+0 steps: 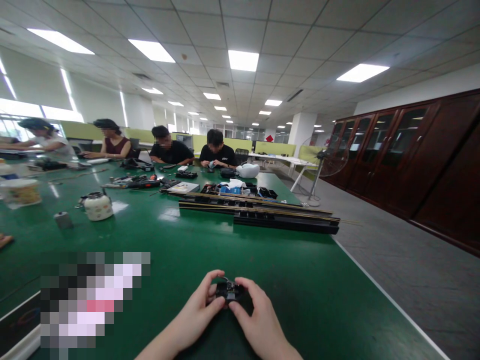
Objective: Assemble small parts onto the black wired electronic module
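Note:
Between my two hands, just above the green table [180,255], is a small black device [229,291] with some metal or circuit-like parts on its upper side. My left hand [200,305] grips its left edge, thumb at the near side and index finger at the far side. On the other side, my right hand [257,305] pinches the right edge in the same way. A thin light wire or strip shows by the left index fingertip. The device's exact kind is too small to make out, and its underside is hidden.
Long black rails with brass-coloured rods [285,220] lie ahead across the table. A white jar [98,206] and a grey block [63,220] stand at the left. Tools [138,182] lie farther back. Several people sit along the far side; a fan [320,157] stands at the right.

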A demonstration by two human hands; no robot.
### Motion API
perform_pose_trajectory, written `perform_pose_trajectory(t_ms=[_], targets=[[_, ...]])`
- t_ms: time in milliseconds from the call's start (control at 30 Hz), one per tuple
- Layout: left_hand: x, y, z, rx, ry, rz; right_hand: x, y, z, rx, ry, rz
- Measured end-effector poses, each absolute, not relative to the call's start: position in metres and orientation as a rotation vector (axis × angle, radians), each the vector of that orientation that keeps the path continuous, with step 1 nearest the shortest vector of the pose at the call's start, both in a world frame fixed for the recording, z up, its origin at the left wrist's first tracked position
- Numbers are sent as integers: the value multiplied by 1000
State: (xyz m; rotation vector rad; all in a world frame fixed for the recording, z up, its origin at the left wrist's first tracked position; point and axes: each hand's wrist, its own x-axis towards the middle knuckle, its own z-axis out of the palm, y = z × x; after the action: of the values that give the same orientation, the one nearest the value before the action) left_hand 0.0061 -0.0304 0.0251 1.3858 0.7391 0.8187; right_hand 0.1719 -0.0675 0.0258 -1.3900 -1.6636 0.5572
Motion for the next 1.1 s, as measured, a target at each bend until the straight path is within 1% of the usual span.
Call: perform_pose_trajectory(t_ms=[233, 567, 800, 1100], targets=[[4, -26, 14, 1404, 708, 837, 173, -64, 20, -1364, -1659, 582], [4, -29, 18, 1388, 713, 831, 172, -65, 23, -1376, -1646, 636], [4, -28, 14, 1379, 725, 845, 172, -66, 26, -1320, -1650, 576], [5, -28, 19, 1341, 658, 827, 171, -68, 29, -1361, -1714, 502]])
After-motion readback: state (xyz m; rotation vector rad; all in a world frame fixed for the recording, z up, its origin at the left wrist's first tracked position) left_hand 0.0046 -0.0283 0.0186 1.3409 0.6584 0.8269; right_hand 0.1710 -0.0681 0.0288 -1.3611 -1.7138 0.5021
